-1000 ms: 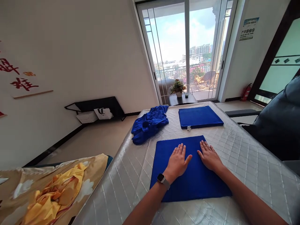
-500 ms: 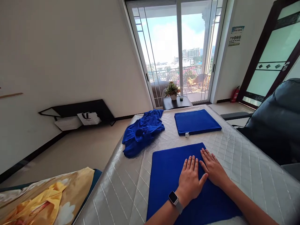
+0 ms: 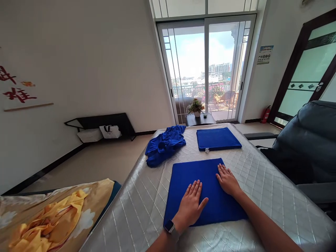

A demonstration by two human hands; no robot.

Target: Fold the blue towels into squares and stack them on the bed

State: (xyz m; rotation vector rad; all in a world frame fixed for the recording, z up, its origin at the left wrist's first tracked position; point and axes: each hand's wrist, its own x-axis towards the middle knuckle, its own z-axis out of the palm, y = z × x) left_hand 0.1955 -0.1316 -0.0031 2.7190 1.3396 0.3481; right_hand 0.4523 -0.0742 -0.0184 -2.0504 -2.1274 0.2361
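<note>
A folded blue cloth (image 3: 210, 196) lies flat on the pale quilted mattress (image 3: 139, 196). My left hand (image 3: 190, 204), with a watch (image 3: 169, 226) on its wrist, rests flat on the cloth's near left part, fingers stretched out. Flat near its far right corner lies my right hand (image 3: 229, 180), also with straight fingers. Neither hand grips anything. Beyond them sits another folded blue cloth (image 3: 217, 138) with a small white tag (image 3: 207, 151) at its near edge. A crumpled blue cloth (image 3: 166, 143) is heaped at the mattress's far left.
At lower left, a yellow cloth (image 3: 63, 217) lies on a flowered cover (image 3: 102, 196). A dark padded chair (image 3: 312, 136) stands close on the right. Past the mattress, a potted plant (image 3: 196, 106) stands on a dark seat (image 3: 193, 121) before the sliding glass door (image 3: 189, 66).
My hands have moved apart on the cloth, the left toward its near left side, the right staying by the far right edge. The view has shifted, showing more of the cloth's near edge.
</note>
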